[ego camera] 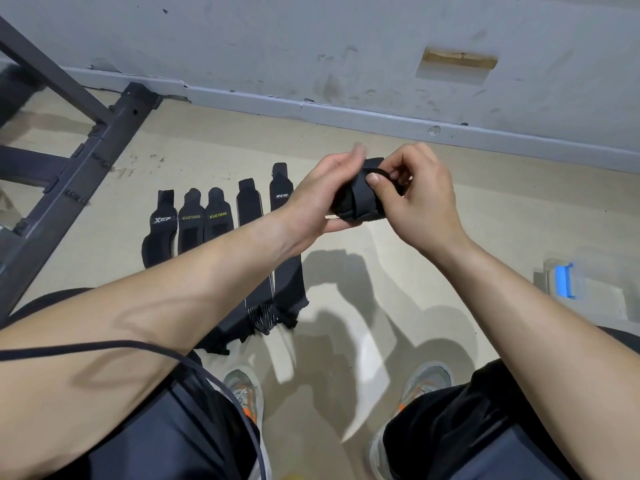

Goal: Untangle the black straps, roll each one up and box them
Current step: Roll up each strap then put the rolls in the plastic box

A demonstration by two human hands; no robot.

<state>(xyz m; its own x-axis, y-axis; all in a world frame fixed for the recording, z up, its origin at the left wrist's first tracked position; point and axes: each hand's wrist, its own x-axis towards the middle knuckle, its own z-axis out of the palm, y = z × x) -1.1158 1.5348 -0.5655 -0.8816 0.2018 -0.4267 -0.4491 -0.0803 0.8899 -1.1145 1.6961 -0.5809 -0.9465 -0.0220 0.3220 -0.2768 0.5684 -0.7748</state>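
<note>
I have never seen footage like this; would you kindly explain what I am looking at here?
There is no machine here: this single picture comes from a camera worn on a person's head, looking down at their bare arms. The left hand grips a rolled black strap while the right hand pinches a band on it. Below, five more black straps lie side by side on the floor, beside a dark metal frame. A clear plastic container with a blue clip sits at the right, and the person's shoes show at the bottom.

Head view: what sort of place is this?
Likely a gym or storage corner: scuffed grey wall, dark metal rack frame, branded black straps laid in a row on beige floor.
</note>
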